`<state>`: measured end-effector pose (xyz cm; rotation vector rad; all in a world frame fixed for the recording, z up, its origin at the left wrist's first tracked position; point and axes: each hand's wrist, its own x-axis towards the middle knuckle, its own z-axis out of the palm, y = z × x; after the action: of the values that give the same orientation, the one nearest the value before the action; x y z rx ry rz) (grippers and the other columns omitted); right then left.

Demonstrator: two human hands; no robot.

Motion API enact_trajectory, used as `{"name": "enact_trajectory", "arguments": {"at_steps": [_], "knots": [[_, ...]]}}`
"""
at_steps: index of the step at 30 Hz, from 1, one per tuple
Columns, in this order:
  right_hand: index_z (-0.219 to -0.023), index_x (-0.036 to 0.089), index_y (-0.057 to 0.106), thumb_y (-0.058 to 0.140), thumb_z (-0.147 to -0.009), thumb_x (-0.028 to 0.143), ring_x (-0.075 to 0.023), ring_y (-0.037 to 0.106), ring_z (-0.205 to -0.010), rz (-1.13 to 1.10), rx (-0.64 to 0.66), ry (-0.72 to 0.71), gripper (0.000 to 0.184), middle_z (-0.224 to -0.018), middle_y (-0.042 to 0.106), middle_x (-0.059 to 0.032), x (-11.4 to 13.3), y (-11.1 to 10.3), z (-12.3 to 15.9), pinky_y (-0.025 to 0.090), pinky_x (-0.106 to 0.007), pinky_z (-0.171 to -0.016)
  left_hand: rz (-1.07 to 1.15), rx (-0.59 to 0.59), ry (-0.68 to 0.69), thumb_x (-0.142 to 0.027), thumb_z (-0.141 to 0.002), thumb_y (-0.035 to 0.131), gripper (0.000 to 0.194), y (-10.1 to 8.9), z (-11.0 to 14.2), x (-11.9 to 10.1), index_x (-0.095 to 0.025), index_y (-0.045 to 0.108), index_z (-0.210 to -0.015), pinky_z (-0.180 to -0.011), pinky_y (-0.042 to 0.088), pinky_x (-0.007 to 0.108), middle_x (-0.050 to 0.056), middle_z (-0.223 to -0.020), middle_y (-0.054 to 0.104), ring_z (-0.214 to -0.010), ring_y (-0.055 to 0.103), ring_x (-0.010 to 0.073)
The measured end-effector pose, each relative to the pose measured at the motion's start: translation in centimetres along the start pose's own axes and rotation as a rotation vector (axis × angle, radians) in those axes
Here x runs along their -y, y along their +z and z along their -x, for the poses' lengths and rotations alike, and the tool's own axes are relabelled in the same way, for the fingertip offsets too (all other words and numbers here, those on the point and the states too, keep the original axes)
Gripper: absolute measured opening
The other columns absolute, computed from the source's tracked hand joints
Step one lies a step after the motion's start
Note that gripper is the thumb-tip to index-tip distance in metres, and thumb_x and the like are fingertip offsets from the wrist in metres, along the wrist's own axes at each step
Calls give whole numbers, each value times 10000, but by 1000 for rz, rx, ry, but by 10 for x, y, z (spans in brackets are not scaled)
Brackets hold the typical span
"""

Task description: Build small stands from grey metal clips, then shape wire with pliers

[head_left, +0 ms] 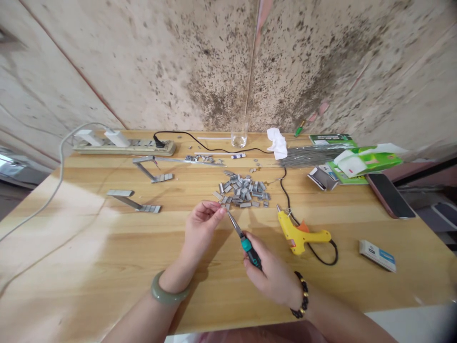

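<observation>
My right hand (269, 269) is wrapped round the teal-and-black handles of a pair of needle-nose pliers (246, 240). The pliers' narrow jaws reach up and left to the fingertips of my left hand (203, 221). Thumb and fingers of that hand are pinched together; whatever lies between them is too small or hidden to name. Just beyond both hands lies a heap of small grey staple-like metal strips (244, 188). To the left, two bent shapes built of such grey pieces, a nearer one (123, 194) and a farther one (144, 167), stand on the table.
A yellow glue gun (300, 233) with a black cord lies right of my right hand. Farther right are a small box (377, 255), a phone (390, 194), a tissue pack (367, 161) and a bundle of wires (314, 155). A glass (239, 137) and power strip (143, 146) stand along the wall.
</observation>
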<state>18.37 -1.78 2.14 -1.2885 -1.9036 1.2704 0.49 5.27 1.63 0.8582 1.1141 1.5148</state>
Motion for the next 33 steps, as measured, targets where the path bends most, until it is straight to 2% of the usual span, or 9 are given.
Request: {"name": "enact_trajectory", "arguments": {"at_steps": [4, 7, 11, 18, 27, 33], "knots": [[-1312, 215, 419, 475, -848, 149, -157, 544, -840, -276, 73, 32, 472, -976, 574, -37, 1, -4, -1, 459, -303, -788, 97, 44, -47, -213, -598, 830, 195, -6, -5, 0, -178, 674, -710, -683, 480, 194, -16, -679, 671, -650, 598, 81], [-1268, 222, 449, 490, -832, 147, -119, 502, -724, -512, 176, 89, 445, -924, 537, -16, 1, -8, -2, 444, -252, -646, 150, 56, -42, -207, -584, 838, 193, -9, -9, -2, -187, 685, -699, -698, 483, 199, -15, -661, 679, -653, 606, 83], [-1241, 219, 470, 500, -805, 131, -101, 479, -674, -680, 262, 161, 446, -912, 517, -14, 1, -9, -1, 419, -234, -581, 192, 58, -17, -204, -562, 848, 197, -10, -10, -6, -201, 691, -682, -700, 489, 221, -26, -638, 674, -648, 613, 93], [-1247, 224, 457, 509, -827, 137, -117, 496, -766, -617, 216, 126, 432, -957, 525, -23, 1, -8, -1, 421, -261, -674, 148, 90, -6, -193, -576, 842, 180, -11, -9, -5, -201, 693, -678, -687, 489, 205, -26, -630, 674, -648, 613, 89], [-1191, 214, 488, 498, -836, 153, -111, 473, -718, -567, 212, 98, 360, -896, 516, -10, 5, -10, -1, 413, -250, -637, 83, 134, -17, -186, -622, 819, 155, -15, -7, -3, -195, 695, -714, -680, 488, 189, -15, -686, 688, -664, 607, 84], [-1218, 214, 482, 515, -828, 149, -103, 457, -690, -525, 208, 115, 397, -895, 521, -6, 5, -10, -1, 410, -239, -619, 89, 152, -15, -183, -625, 818, 151, -15, -8, -2, -203, 698, -715, -683, 480, 184, -23, -682, 687, -659, 599, 77]]}}
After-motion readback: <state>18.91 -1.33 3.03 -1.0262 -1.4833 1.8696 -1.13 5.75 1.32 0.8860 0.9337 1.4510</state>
